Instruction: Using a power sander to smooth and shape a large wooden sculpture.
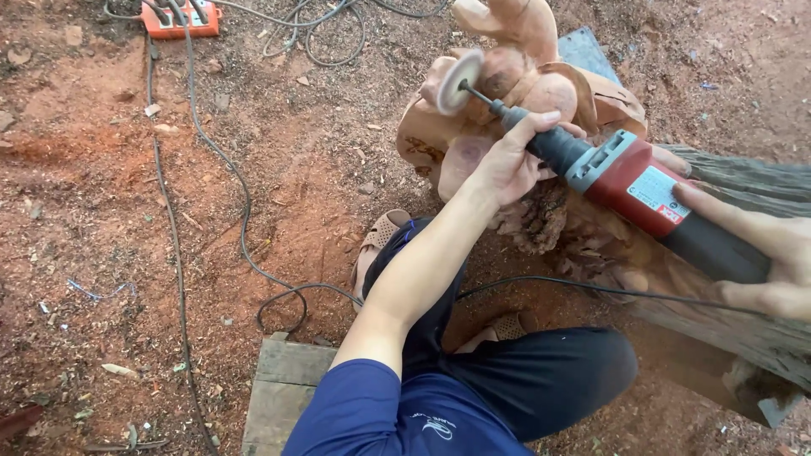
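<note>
Both hands grip red die grinder (pixel 629 181), left hand (pixel 509 162) at neck, right hand (pixel 764 253) at rear; spinning wheel (pixel 459 82) on rough-shaped wood carving (pixel 515 93), sawdust (pixel 304 169) everywhere, much smoothing left.

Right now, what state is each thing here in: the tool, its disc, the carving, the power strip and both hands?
Die grinder: held in both hands, tilted down toward the carving.
Sanding disc: blurred, against the carving.
Wood carving: unfinished, pale reddish, resting on a log.
Left hand: grip closed around the grinder's neck.
Right hand: wrapped on the rear body.
Orange power strip: cables plugged in.
Ground: covered in red sawdust.
</note>
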